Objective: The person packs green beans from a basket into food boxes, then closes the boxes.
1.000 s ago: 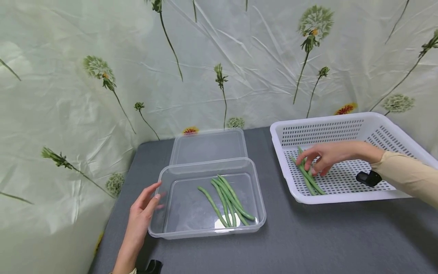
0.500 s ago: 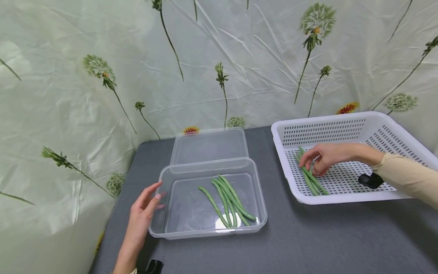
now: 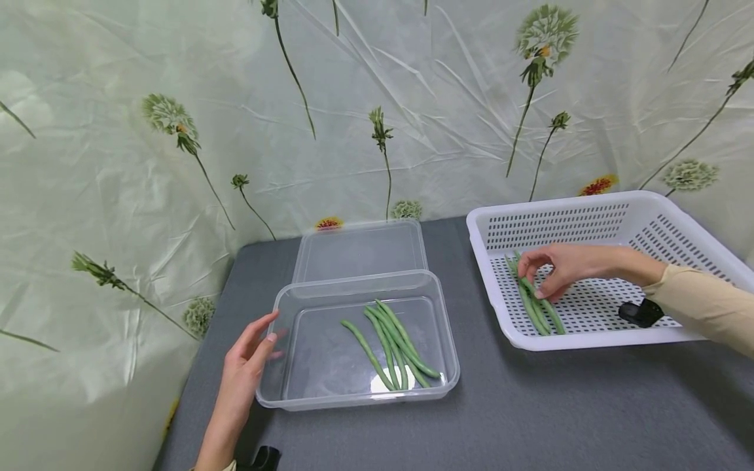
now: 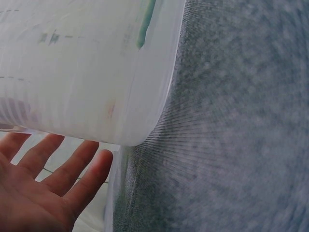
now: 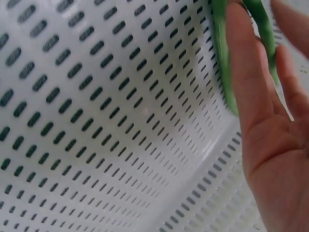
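My left hand (image 3: 238, 369) rests its fingertips against the left side of a clear plastic container (image 3: 353, 279), fingers loosely extended. In the left wrist view those fingers (image 4: 79, 166) touch the container's wall from outside. Several green beans (image 3: 397, 340) lie in the container's right half. At the right, my right hand (image 3: 568, 265) reaches into a white perforated basket (image 3: 607, 339) and pinches a green bean (image 5: 264, 29) between thumb and fingertips. Other green beans (image 3: 530, 311) lie under and beside it near the basket's left wall, partly hidden by the hand.
A clear lid (image 3: 362, 252) lies flat behind the container on the dark grey tablecloth (image 3: 489, 418). Behind everything hangs a flower-printed sheet (image 3: 330, 150). Grey cloth separates container and basket.
My right thumb and fingers have come together on a bean and lifted slightly, and the beans in the basket have shifted a little. My left hand stays where it was.
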Demonstrator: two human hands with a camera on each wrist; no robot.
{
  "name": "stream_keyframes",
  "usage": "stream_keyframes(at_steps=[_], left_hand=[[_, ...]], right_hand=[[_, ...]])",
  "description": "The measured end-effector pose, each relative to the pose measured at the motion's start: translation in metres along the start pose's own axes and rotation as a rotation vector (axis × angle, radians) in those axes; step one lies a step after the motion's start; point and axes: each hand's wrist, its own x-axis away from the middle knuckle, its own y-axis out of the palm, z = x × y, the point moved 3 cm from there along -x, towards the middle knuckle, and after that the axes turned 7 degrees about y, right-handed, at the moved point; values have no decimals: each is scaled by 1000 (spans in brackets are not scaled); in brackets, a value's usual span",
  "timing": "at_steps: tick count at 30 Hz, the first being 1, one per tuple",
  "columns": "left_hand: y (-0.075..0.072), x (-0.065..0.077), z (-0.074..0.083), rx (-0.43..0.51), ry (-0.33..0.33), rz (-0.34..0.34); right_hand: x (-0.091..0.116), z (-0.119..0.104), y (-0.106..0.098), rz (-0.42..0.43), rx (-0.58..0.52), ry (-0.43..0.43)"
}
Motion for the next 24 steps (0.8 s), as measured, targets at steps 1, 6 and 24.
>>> stream_keyframes(at_steps=[1, 6, 24], left_hand=[[0, 0, 0, 0, 2, 0], [-1, 0, 1, 4, 0, 0], [-1, 1, 0, 2, 11, -5]], right_hand=[[0, 0, 0, 0, -10, -5], [3, 0, -1, 6, -31, -15], [33, -25, -17, 73, -37, -144]])
